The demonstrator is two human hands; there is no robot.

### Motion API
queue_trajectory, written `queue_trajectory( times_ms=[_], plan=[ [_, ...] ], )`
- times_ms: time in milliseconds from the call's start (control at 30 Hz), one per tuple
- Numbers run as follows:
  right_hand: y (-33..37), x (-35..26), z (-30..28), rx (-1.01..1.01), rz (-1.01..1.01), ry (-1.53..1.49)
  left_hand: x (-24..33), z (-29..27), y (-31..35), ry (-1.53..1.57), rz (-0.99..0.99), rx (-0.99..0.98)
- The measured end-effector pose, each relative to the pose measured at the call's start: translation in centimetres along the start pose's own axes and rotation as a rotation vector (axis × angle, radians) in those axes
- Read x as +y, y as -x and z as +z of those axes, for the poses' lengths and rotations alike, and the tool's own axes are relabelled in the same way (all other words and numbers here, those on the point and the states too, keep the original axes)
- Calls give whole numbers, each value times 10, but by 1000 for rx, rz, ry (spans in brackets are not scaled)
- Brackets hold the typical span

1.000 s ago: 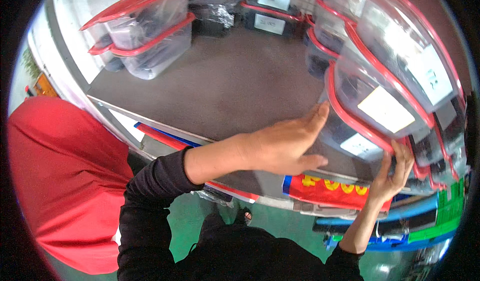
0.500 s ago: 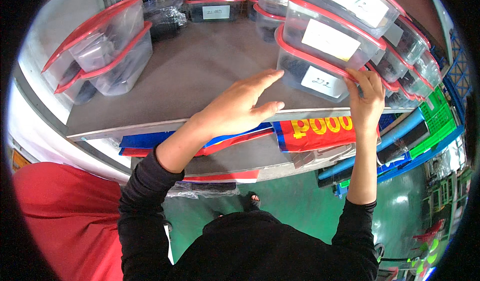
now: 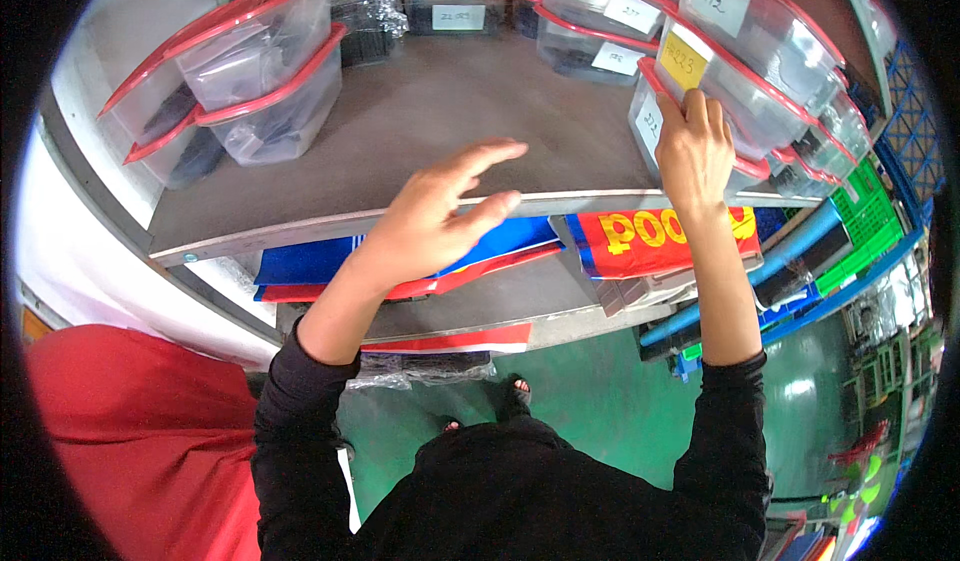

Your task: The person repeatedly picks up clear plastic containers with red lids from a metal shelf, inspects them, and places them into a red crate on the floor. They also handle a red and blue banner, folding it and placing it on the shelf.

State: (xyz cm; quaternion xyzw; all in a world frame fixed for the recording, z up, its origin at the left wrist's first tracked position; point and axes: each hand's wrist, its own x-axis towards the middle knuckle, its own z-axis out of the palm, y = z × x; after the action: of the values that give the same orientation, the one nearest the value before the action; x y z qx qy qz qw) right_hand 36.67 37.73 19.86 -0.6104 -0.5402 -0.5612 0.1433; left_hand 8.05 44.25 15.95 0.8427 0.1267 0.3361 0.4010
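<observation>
**Stacked box now steadied by the right hand alone**

The clear box with the red lid [image 3: 665,126] sits at the right end of the shelf [image 3: 440,121], lowest in a leaning stack of like boxes, one of them bearing a yellow label [image 3: 684,61]. A second ago both hands were on this stack. Now the left hand [image 3: 440,216] has come away and hovers over the bare front of the shelf, fingers spread wide, holding nothing. The right hand [image 3: 695,146] has slid up the box's near face and lies flat against it, fingers pressed to its front and lid edge; it pushes or steadies more than it grips. The work looks to have passed to that one hand.

Two more red-lidded boxes [image 3: 240,81] stand stacked at the shelf's left end, well apart.
</observation>
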Motion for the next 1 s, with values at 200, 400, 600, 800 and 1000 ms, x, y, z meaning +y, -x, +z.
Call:
queue_trajectory(
  times_ms=[200, 400, 600, 800, 1000],
  plan=[
    [0, 8, 24, 82, -51, -29, -2, -5, 2, 137, -51, 24],
    [-8, 19, 50, 99, -57, -46, 0, 4, -3, 120, 12, 76],
    [-6, 13, 49, 22, 2, 35, 1, -9, -1, 32, -4, 125],
    [-50, -51, 11, 68, -60, -210, -14, -49, 2, -459, 132, 497],
    [-142, -118, 116, -254, -244, -227, -39, -63, 4, -807, 126, 579]
  ],
)
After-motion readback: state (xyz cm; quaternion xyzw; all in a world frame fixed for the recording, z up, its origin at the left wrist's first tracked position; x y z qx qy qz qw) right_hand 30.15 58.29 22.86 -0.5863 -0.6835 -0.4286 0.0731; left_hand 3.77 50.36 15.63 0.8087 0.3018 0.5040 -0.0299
